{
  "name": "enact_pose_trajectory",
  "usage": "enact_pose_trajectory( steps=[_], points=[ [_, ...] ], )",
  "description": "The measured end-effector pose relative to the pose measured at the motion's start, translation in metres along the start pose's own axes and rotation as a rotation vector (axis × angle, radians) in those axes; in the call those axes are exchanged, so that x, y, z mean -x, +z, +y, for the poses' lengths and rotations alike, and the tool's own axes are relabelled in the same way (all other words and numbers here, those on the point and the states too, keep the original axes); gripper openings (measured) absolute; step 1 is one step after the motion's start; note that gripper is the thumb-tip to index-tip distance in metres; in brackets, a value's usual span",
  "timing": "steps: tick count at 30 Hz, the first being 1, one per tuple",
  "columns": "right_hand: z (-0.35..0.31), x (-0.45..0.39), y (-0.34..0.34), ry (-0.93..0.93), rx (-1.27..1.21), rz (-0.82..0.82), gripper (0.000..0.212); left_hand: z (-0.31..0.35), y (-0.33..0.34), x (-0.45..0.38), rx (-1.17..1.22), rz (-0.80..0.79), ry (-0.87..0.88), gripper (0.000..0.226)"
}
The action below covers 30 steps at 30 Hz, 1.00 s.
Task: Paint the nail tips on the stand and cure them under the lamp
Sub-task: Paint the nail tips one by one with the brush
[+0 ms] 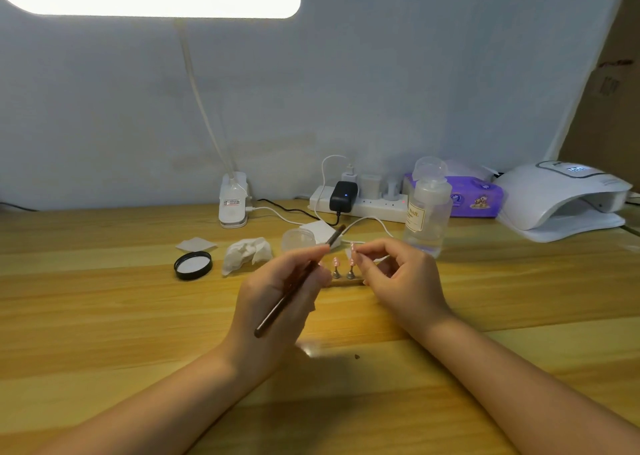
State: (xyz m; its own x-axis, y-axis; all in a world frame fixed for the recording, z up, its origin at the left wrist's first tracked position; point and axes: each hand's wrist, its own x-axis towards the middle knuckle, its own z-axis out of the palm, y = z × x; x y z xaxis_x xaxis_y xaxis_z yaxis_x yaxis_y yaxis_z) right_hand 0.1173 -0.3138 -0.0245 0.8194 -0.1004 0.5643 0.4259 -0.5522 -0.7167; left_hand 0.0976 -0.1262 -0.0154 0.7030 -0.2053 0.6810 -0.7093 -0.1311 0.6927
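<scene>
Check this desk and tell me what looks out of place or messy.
Little stands out. The black lid lies off its jar, inner side up, left of a crumpled tissue. A small dark speck sits on the wooden table between the forearms. The nail tips stand upright on their stand.

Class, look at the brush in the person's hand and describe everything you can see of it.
The brush is a thin stick with a dark brown, glossy handle. The left hand holds it, fingers pinching near its upper part. It lies slanted, butt end low toward the person, working end up and away above the table, near the small clear jar. Its bristles are too blurred to tell.
</scene>
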Motion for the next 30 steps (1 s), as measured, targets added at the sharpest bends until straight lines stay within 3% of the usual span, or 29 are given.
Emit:
enact_pose_trajectory(
  steps=[7, 30],
  points=[
    [-0.0011, 0.0005, 0.0003, -0.035, 0.03, 0.014, 0.01, 0.0012, -0.0018, 0.0007, -0.105, -0.122, 0.057, 0.032],
    [-0.0009, 0.0003, 0.0004, -0.008, 0.004, 0.017, 0.011, 0.0003, -0.0049, 0.0032, -0.099, -0.057, 0.005, 0.033]
  ],
)
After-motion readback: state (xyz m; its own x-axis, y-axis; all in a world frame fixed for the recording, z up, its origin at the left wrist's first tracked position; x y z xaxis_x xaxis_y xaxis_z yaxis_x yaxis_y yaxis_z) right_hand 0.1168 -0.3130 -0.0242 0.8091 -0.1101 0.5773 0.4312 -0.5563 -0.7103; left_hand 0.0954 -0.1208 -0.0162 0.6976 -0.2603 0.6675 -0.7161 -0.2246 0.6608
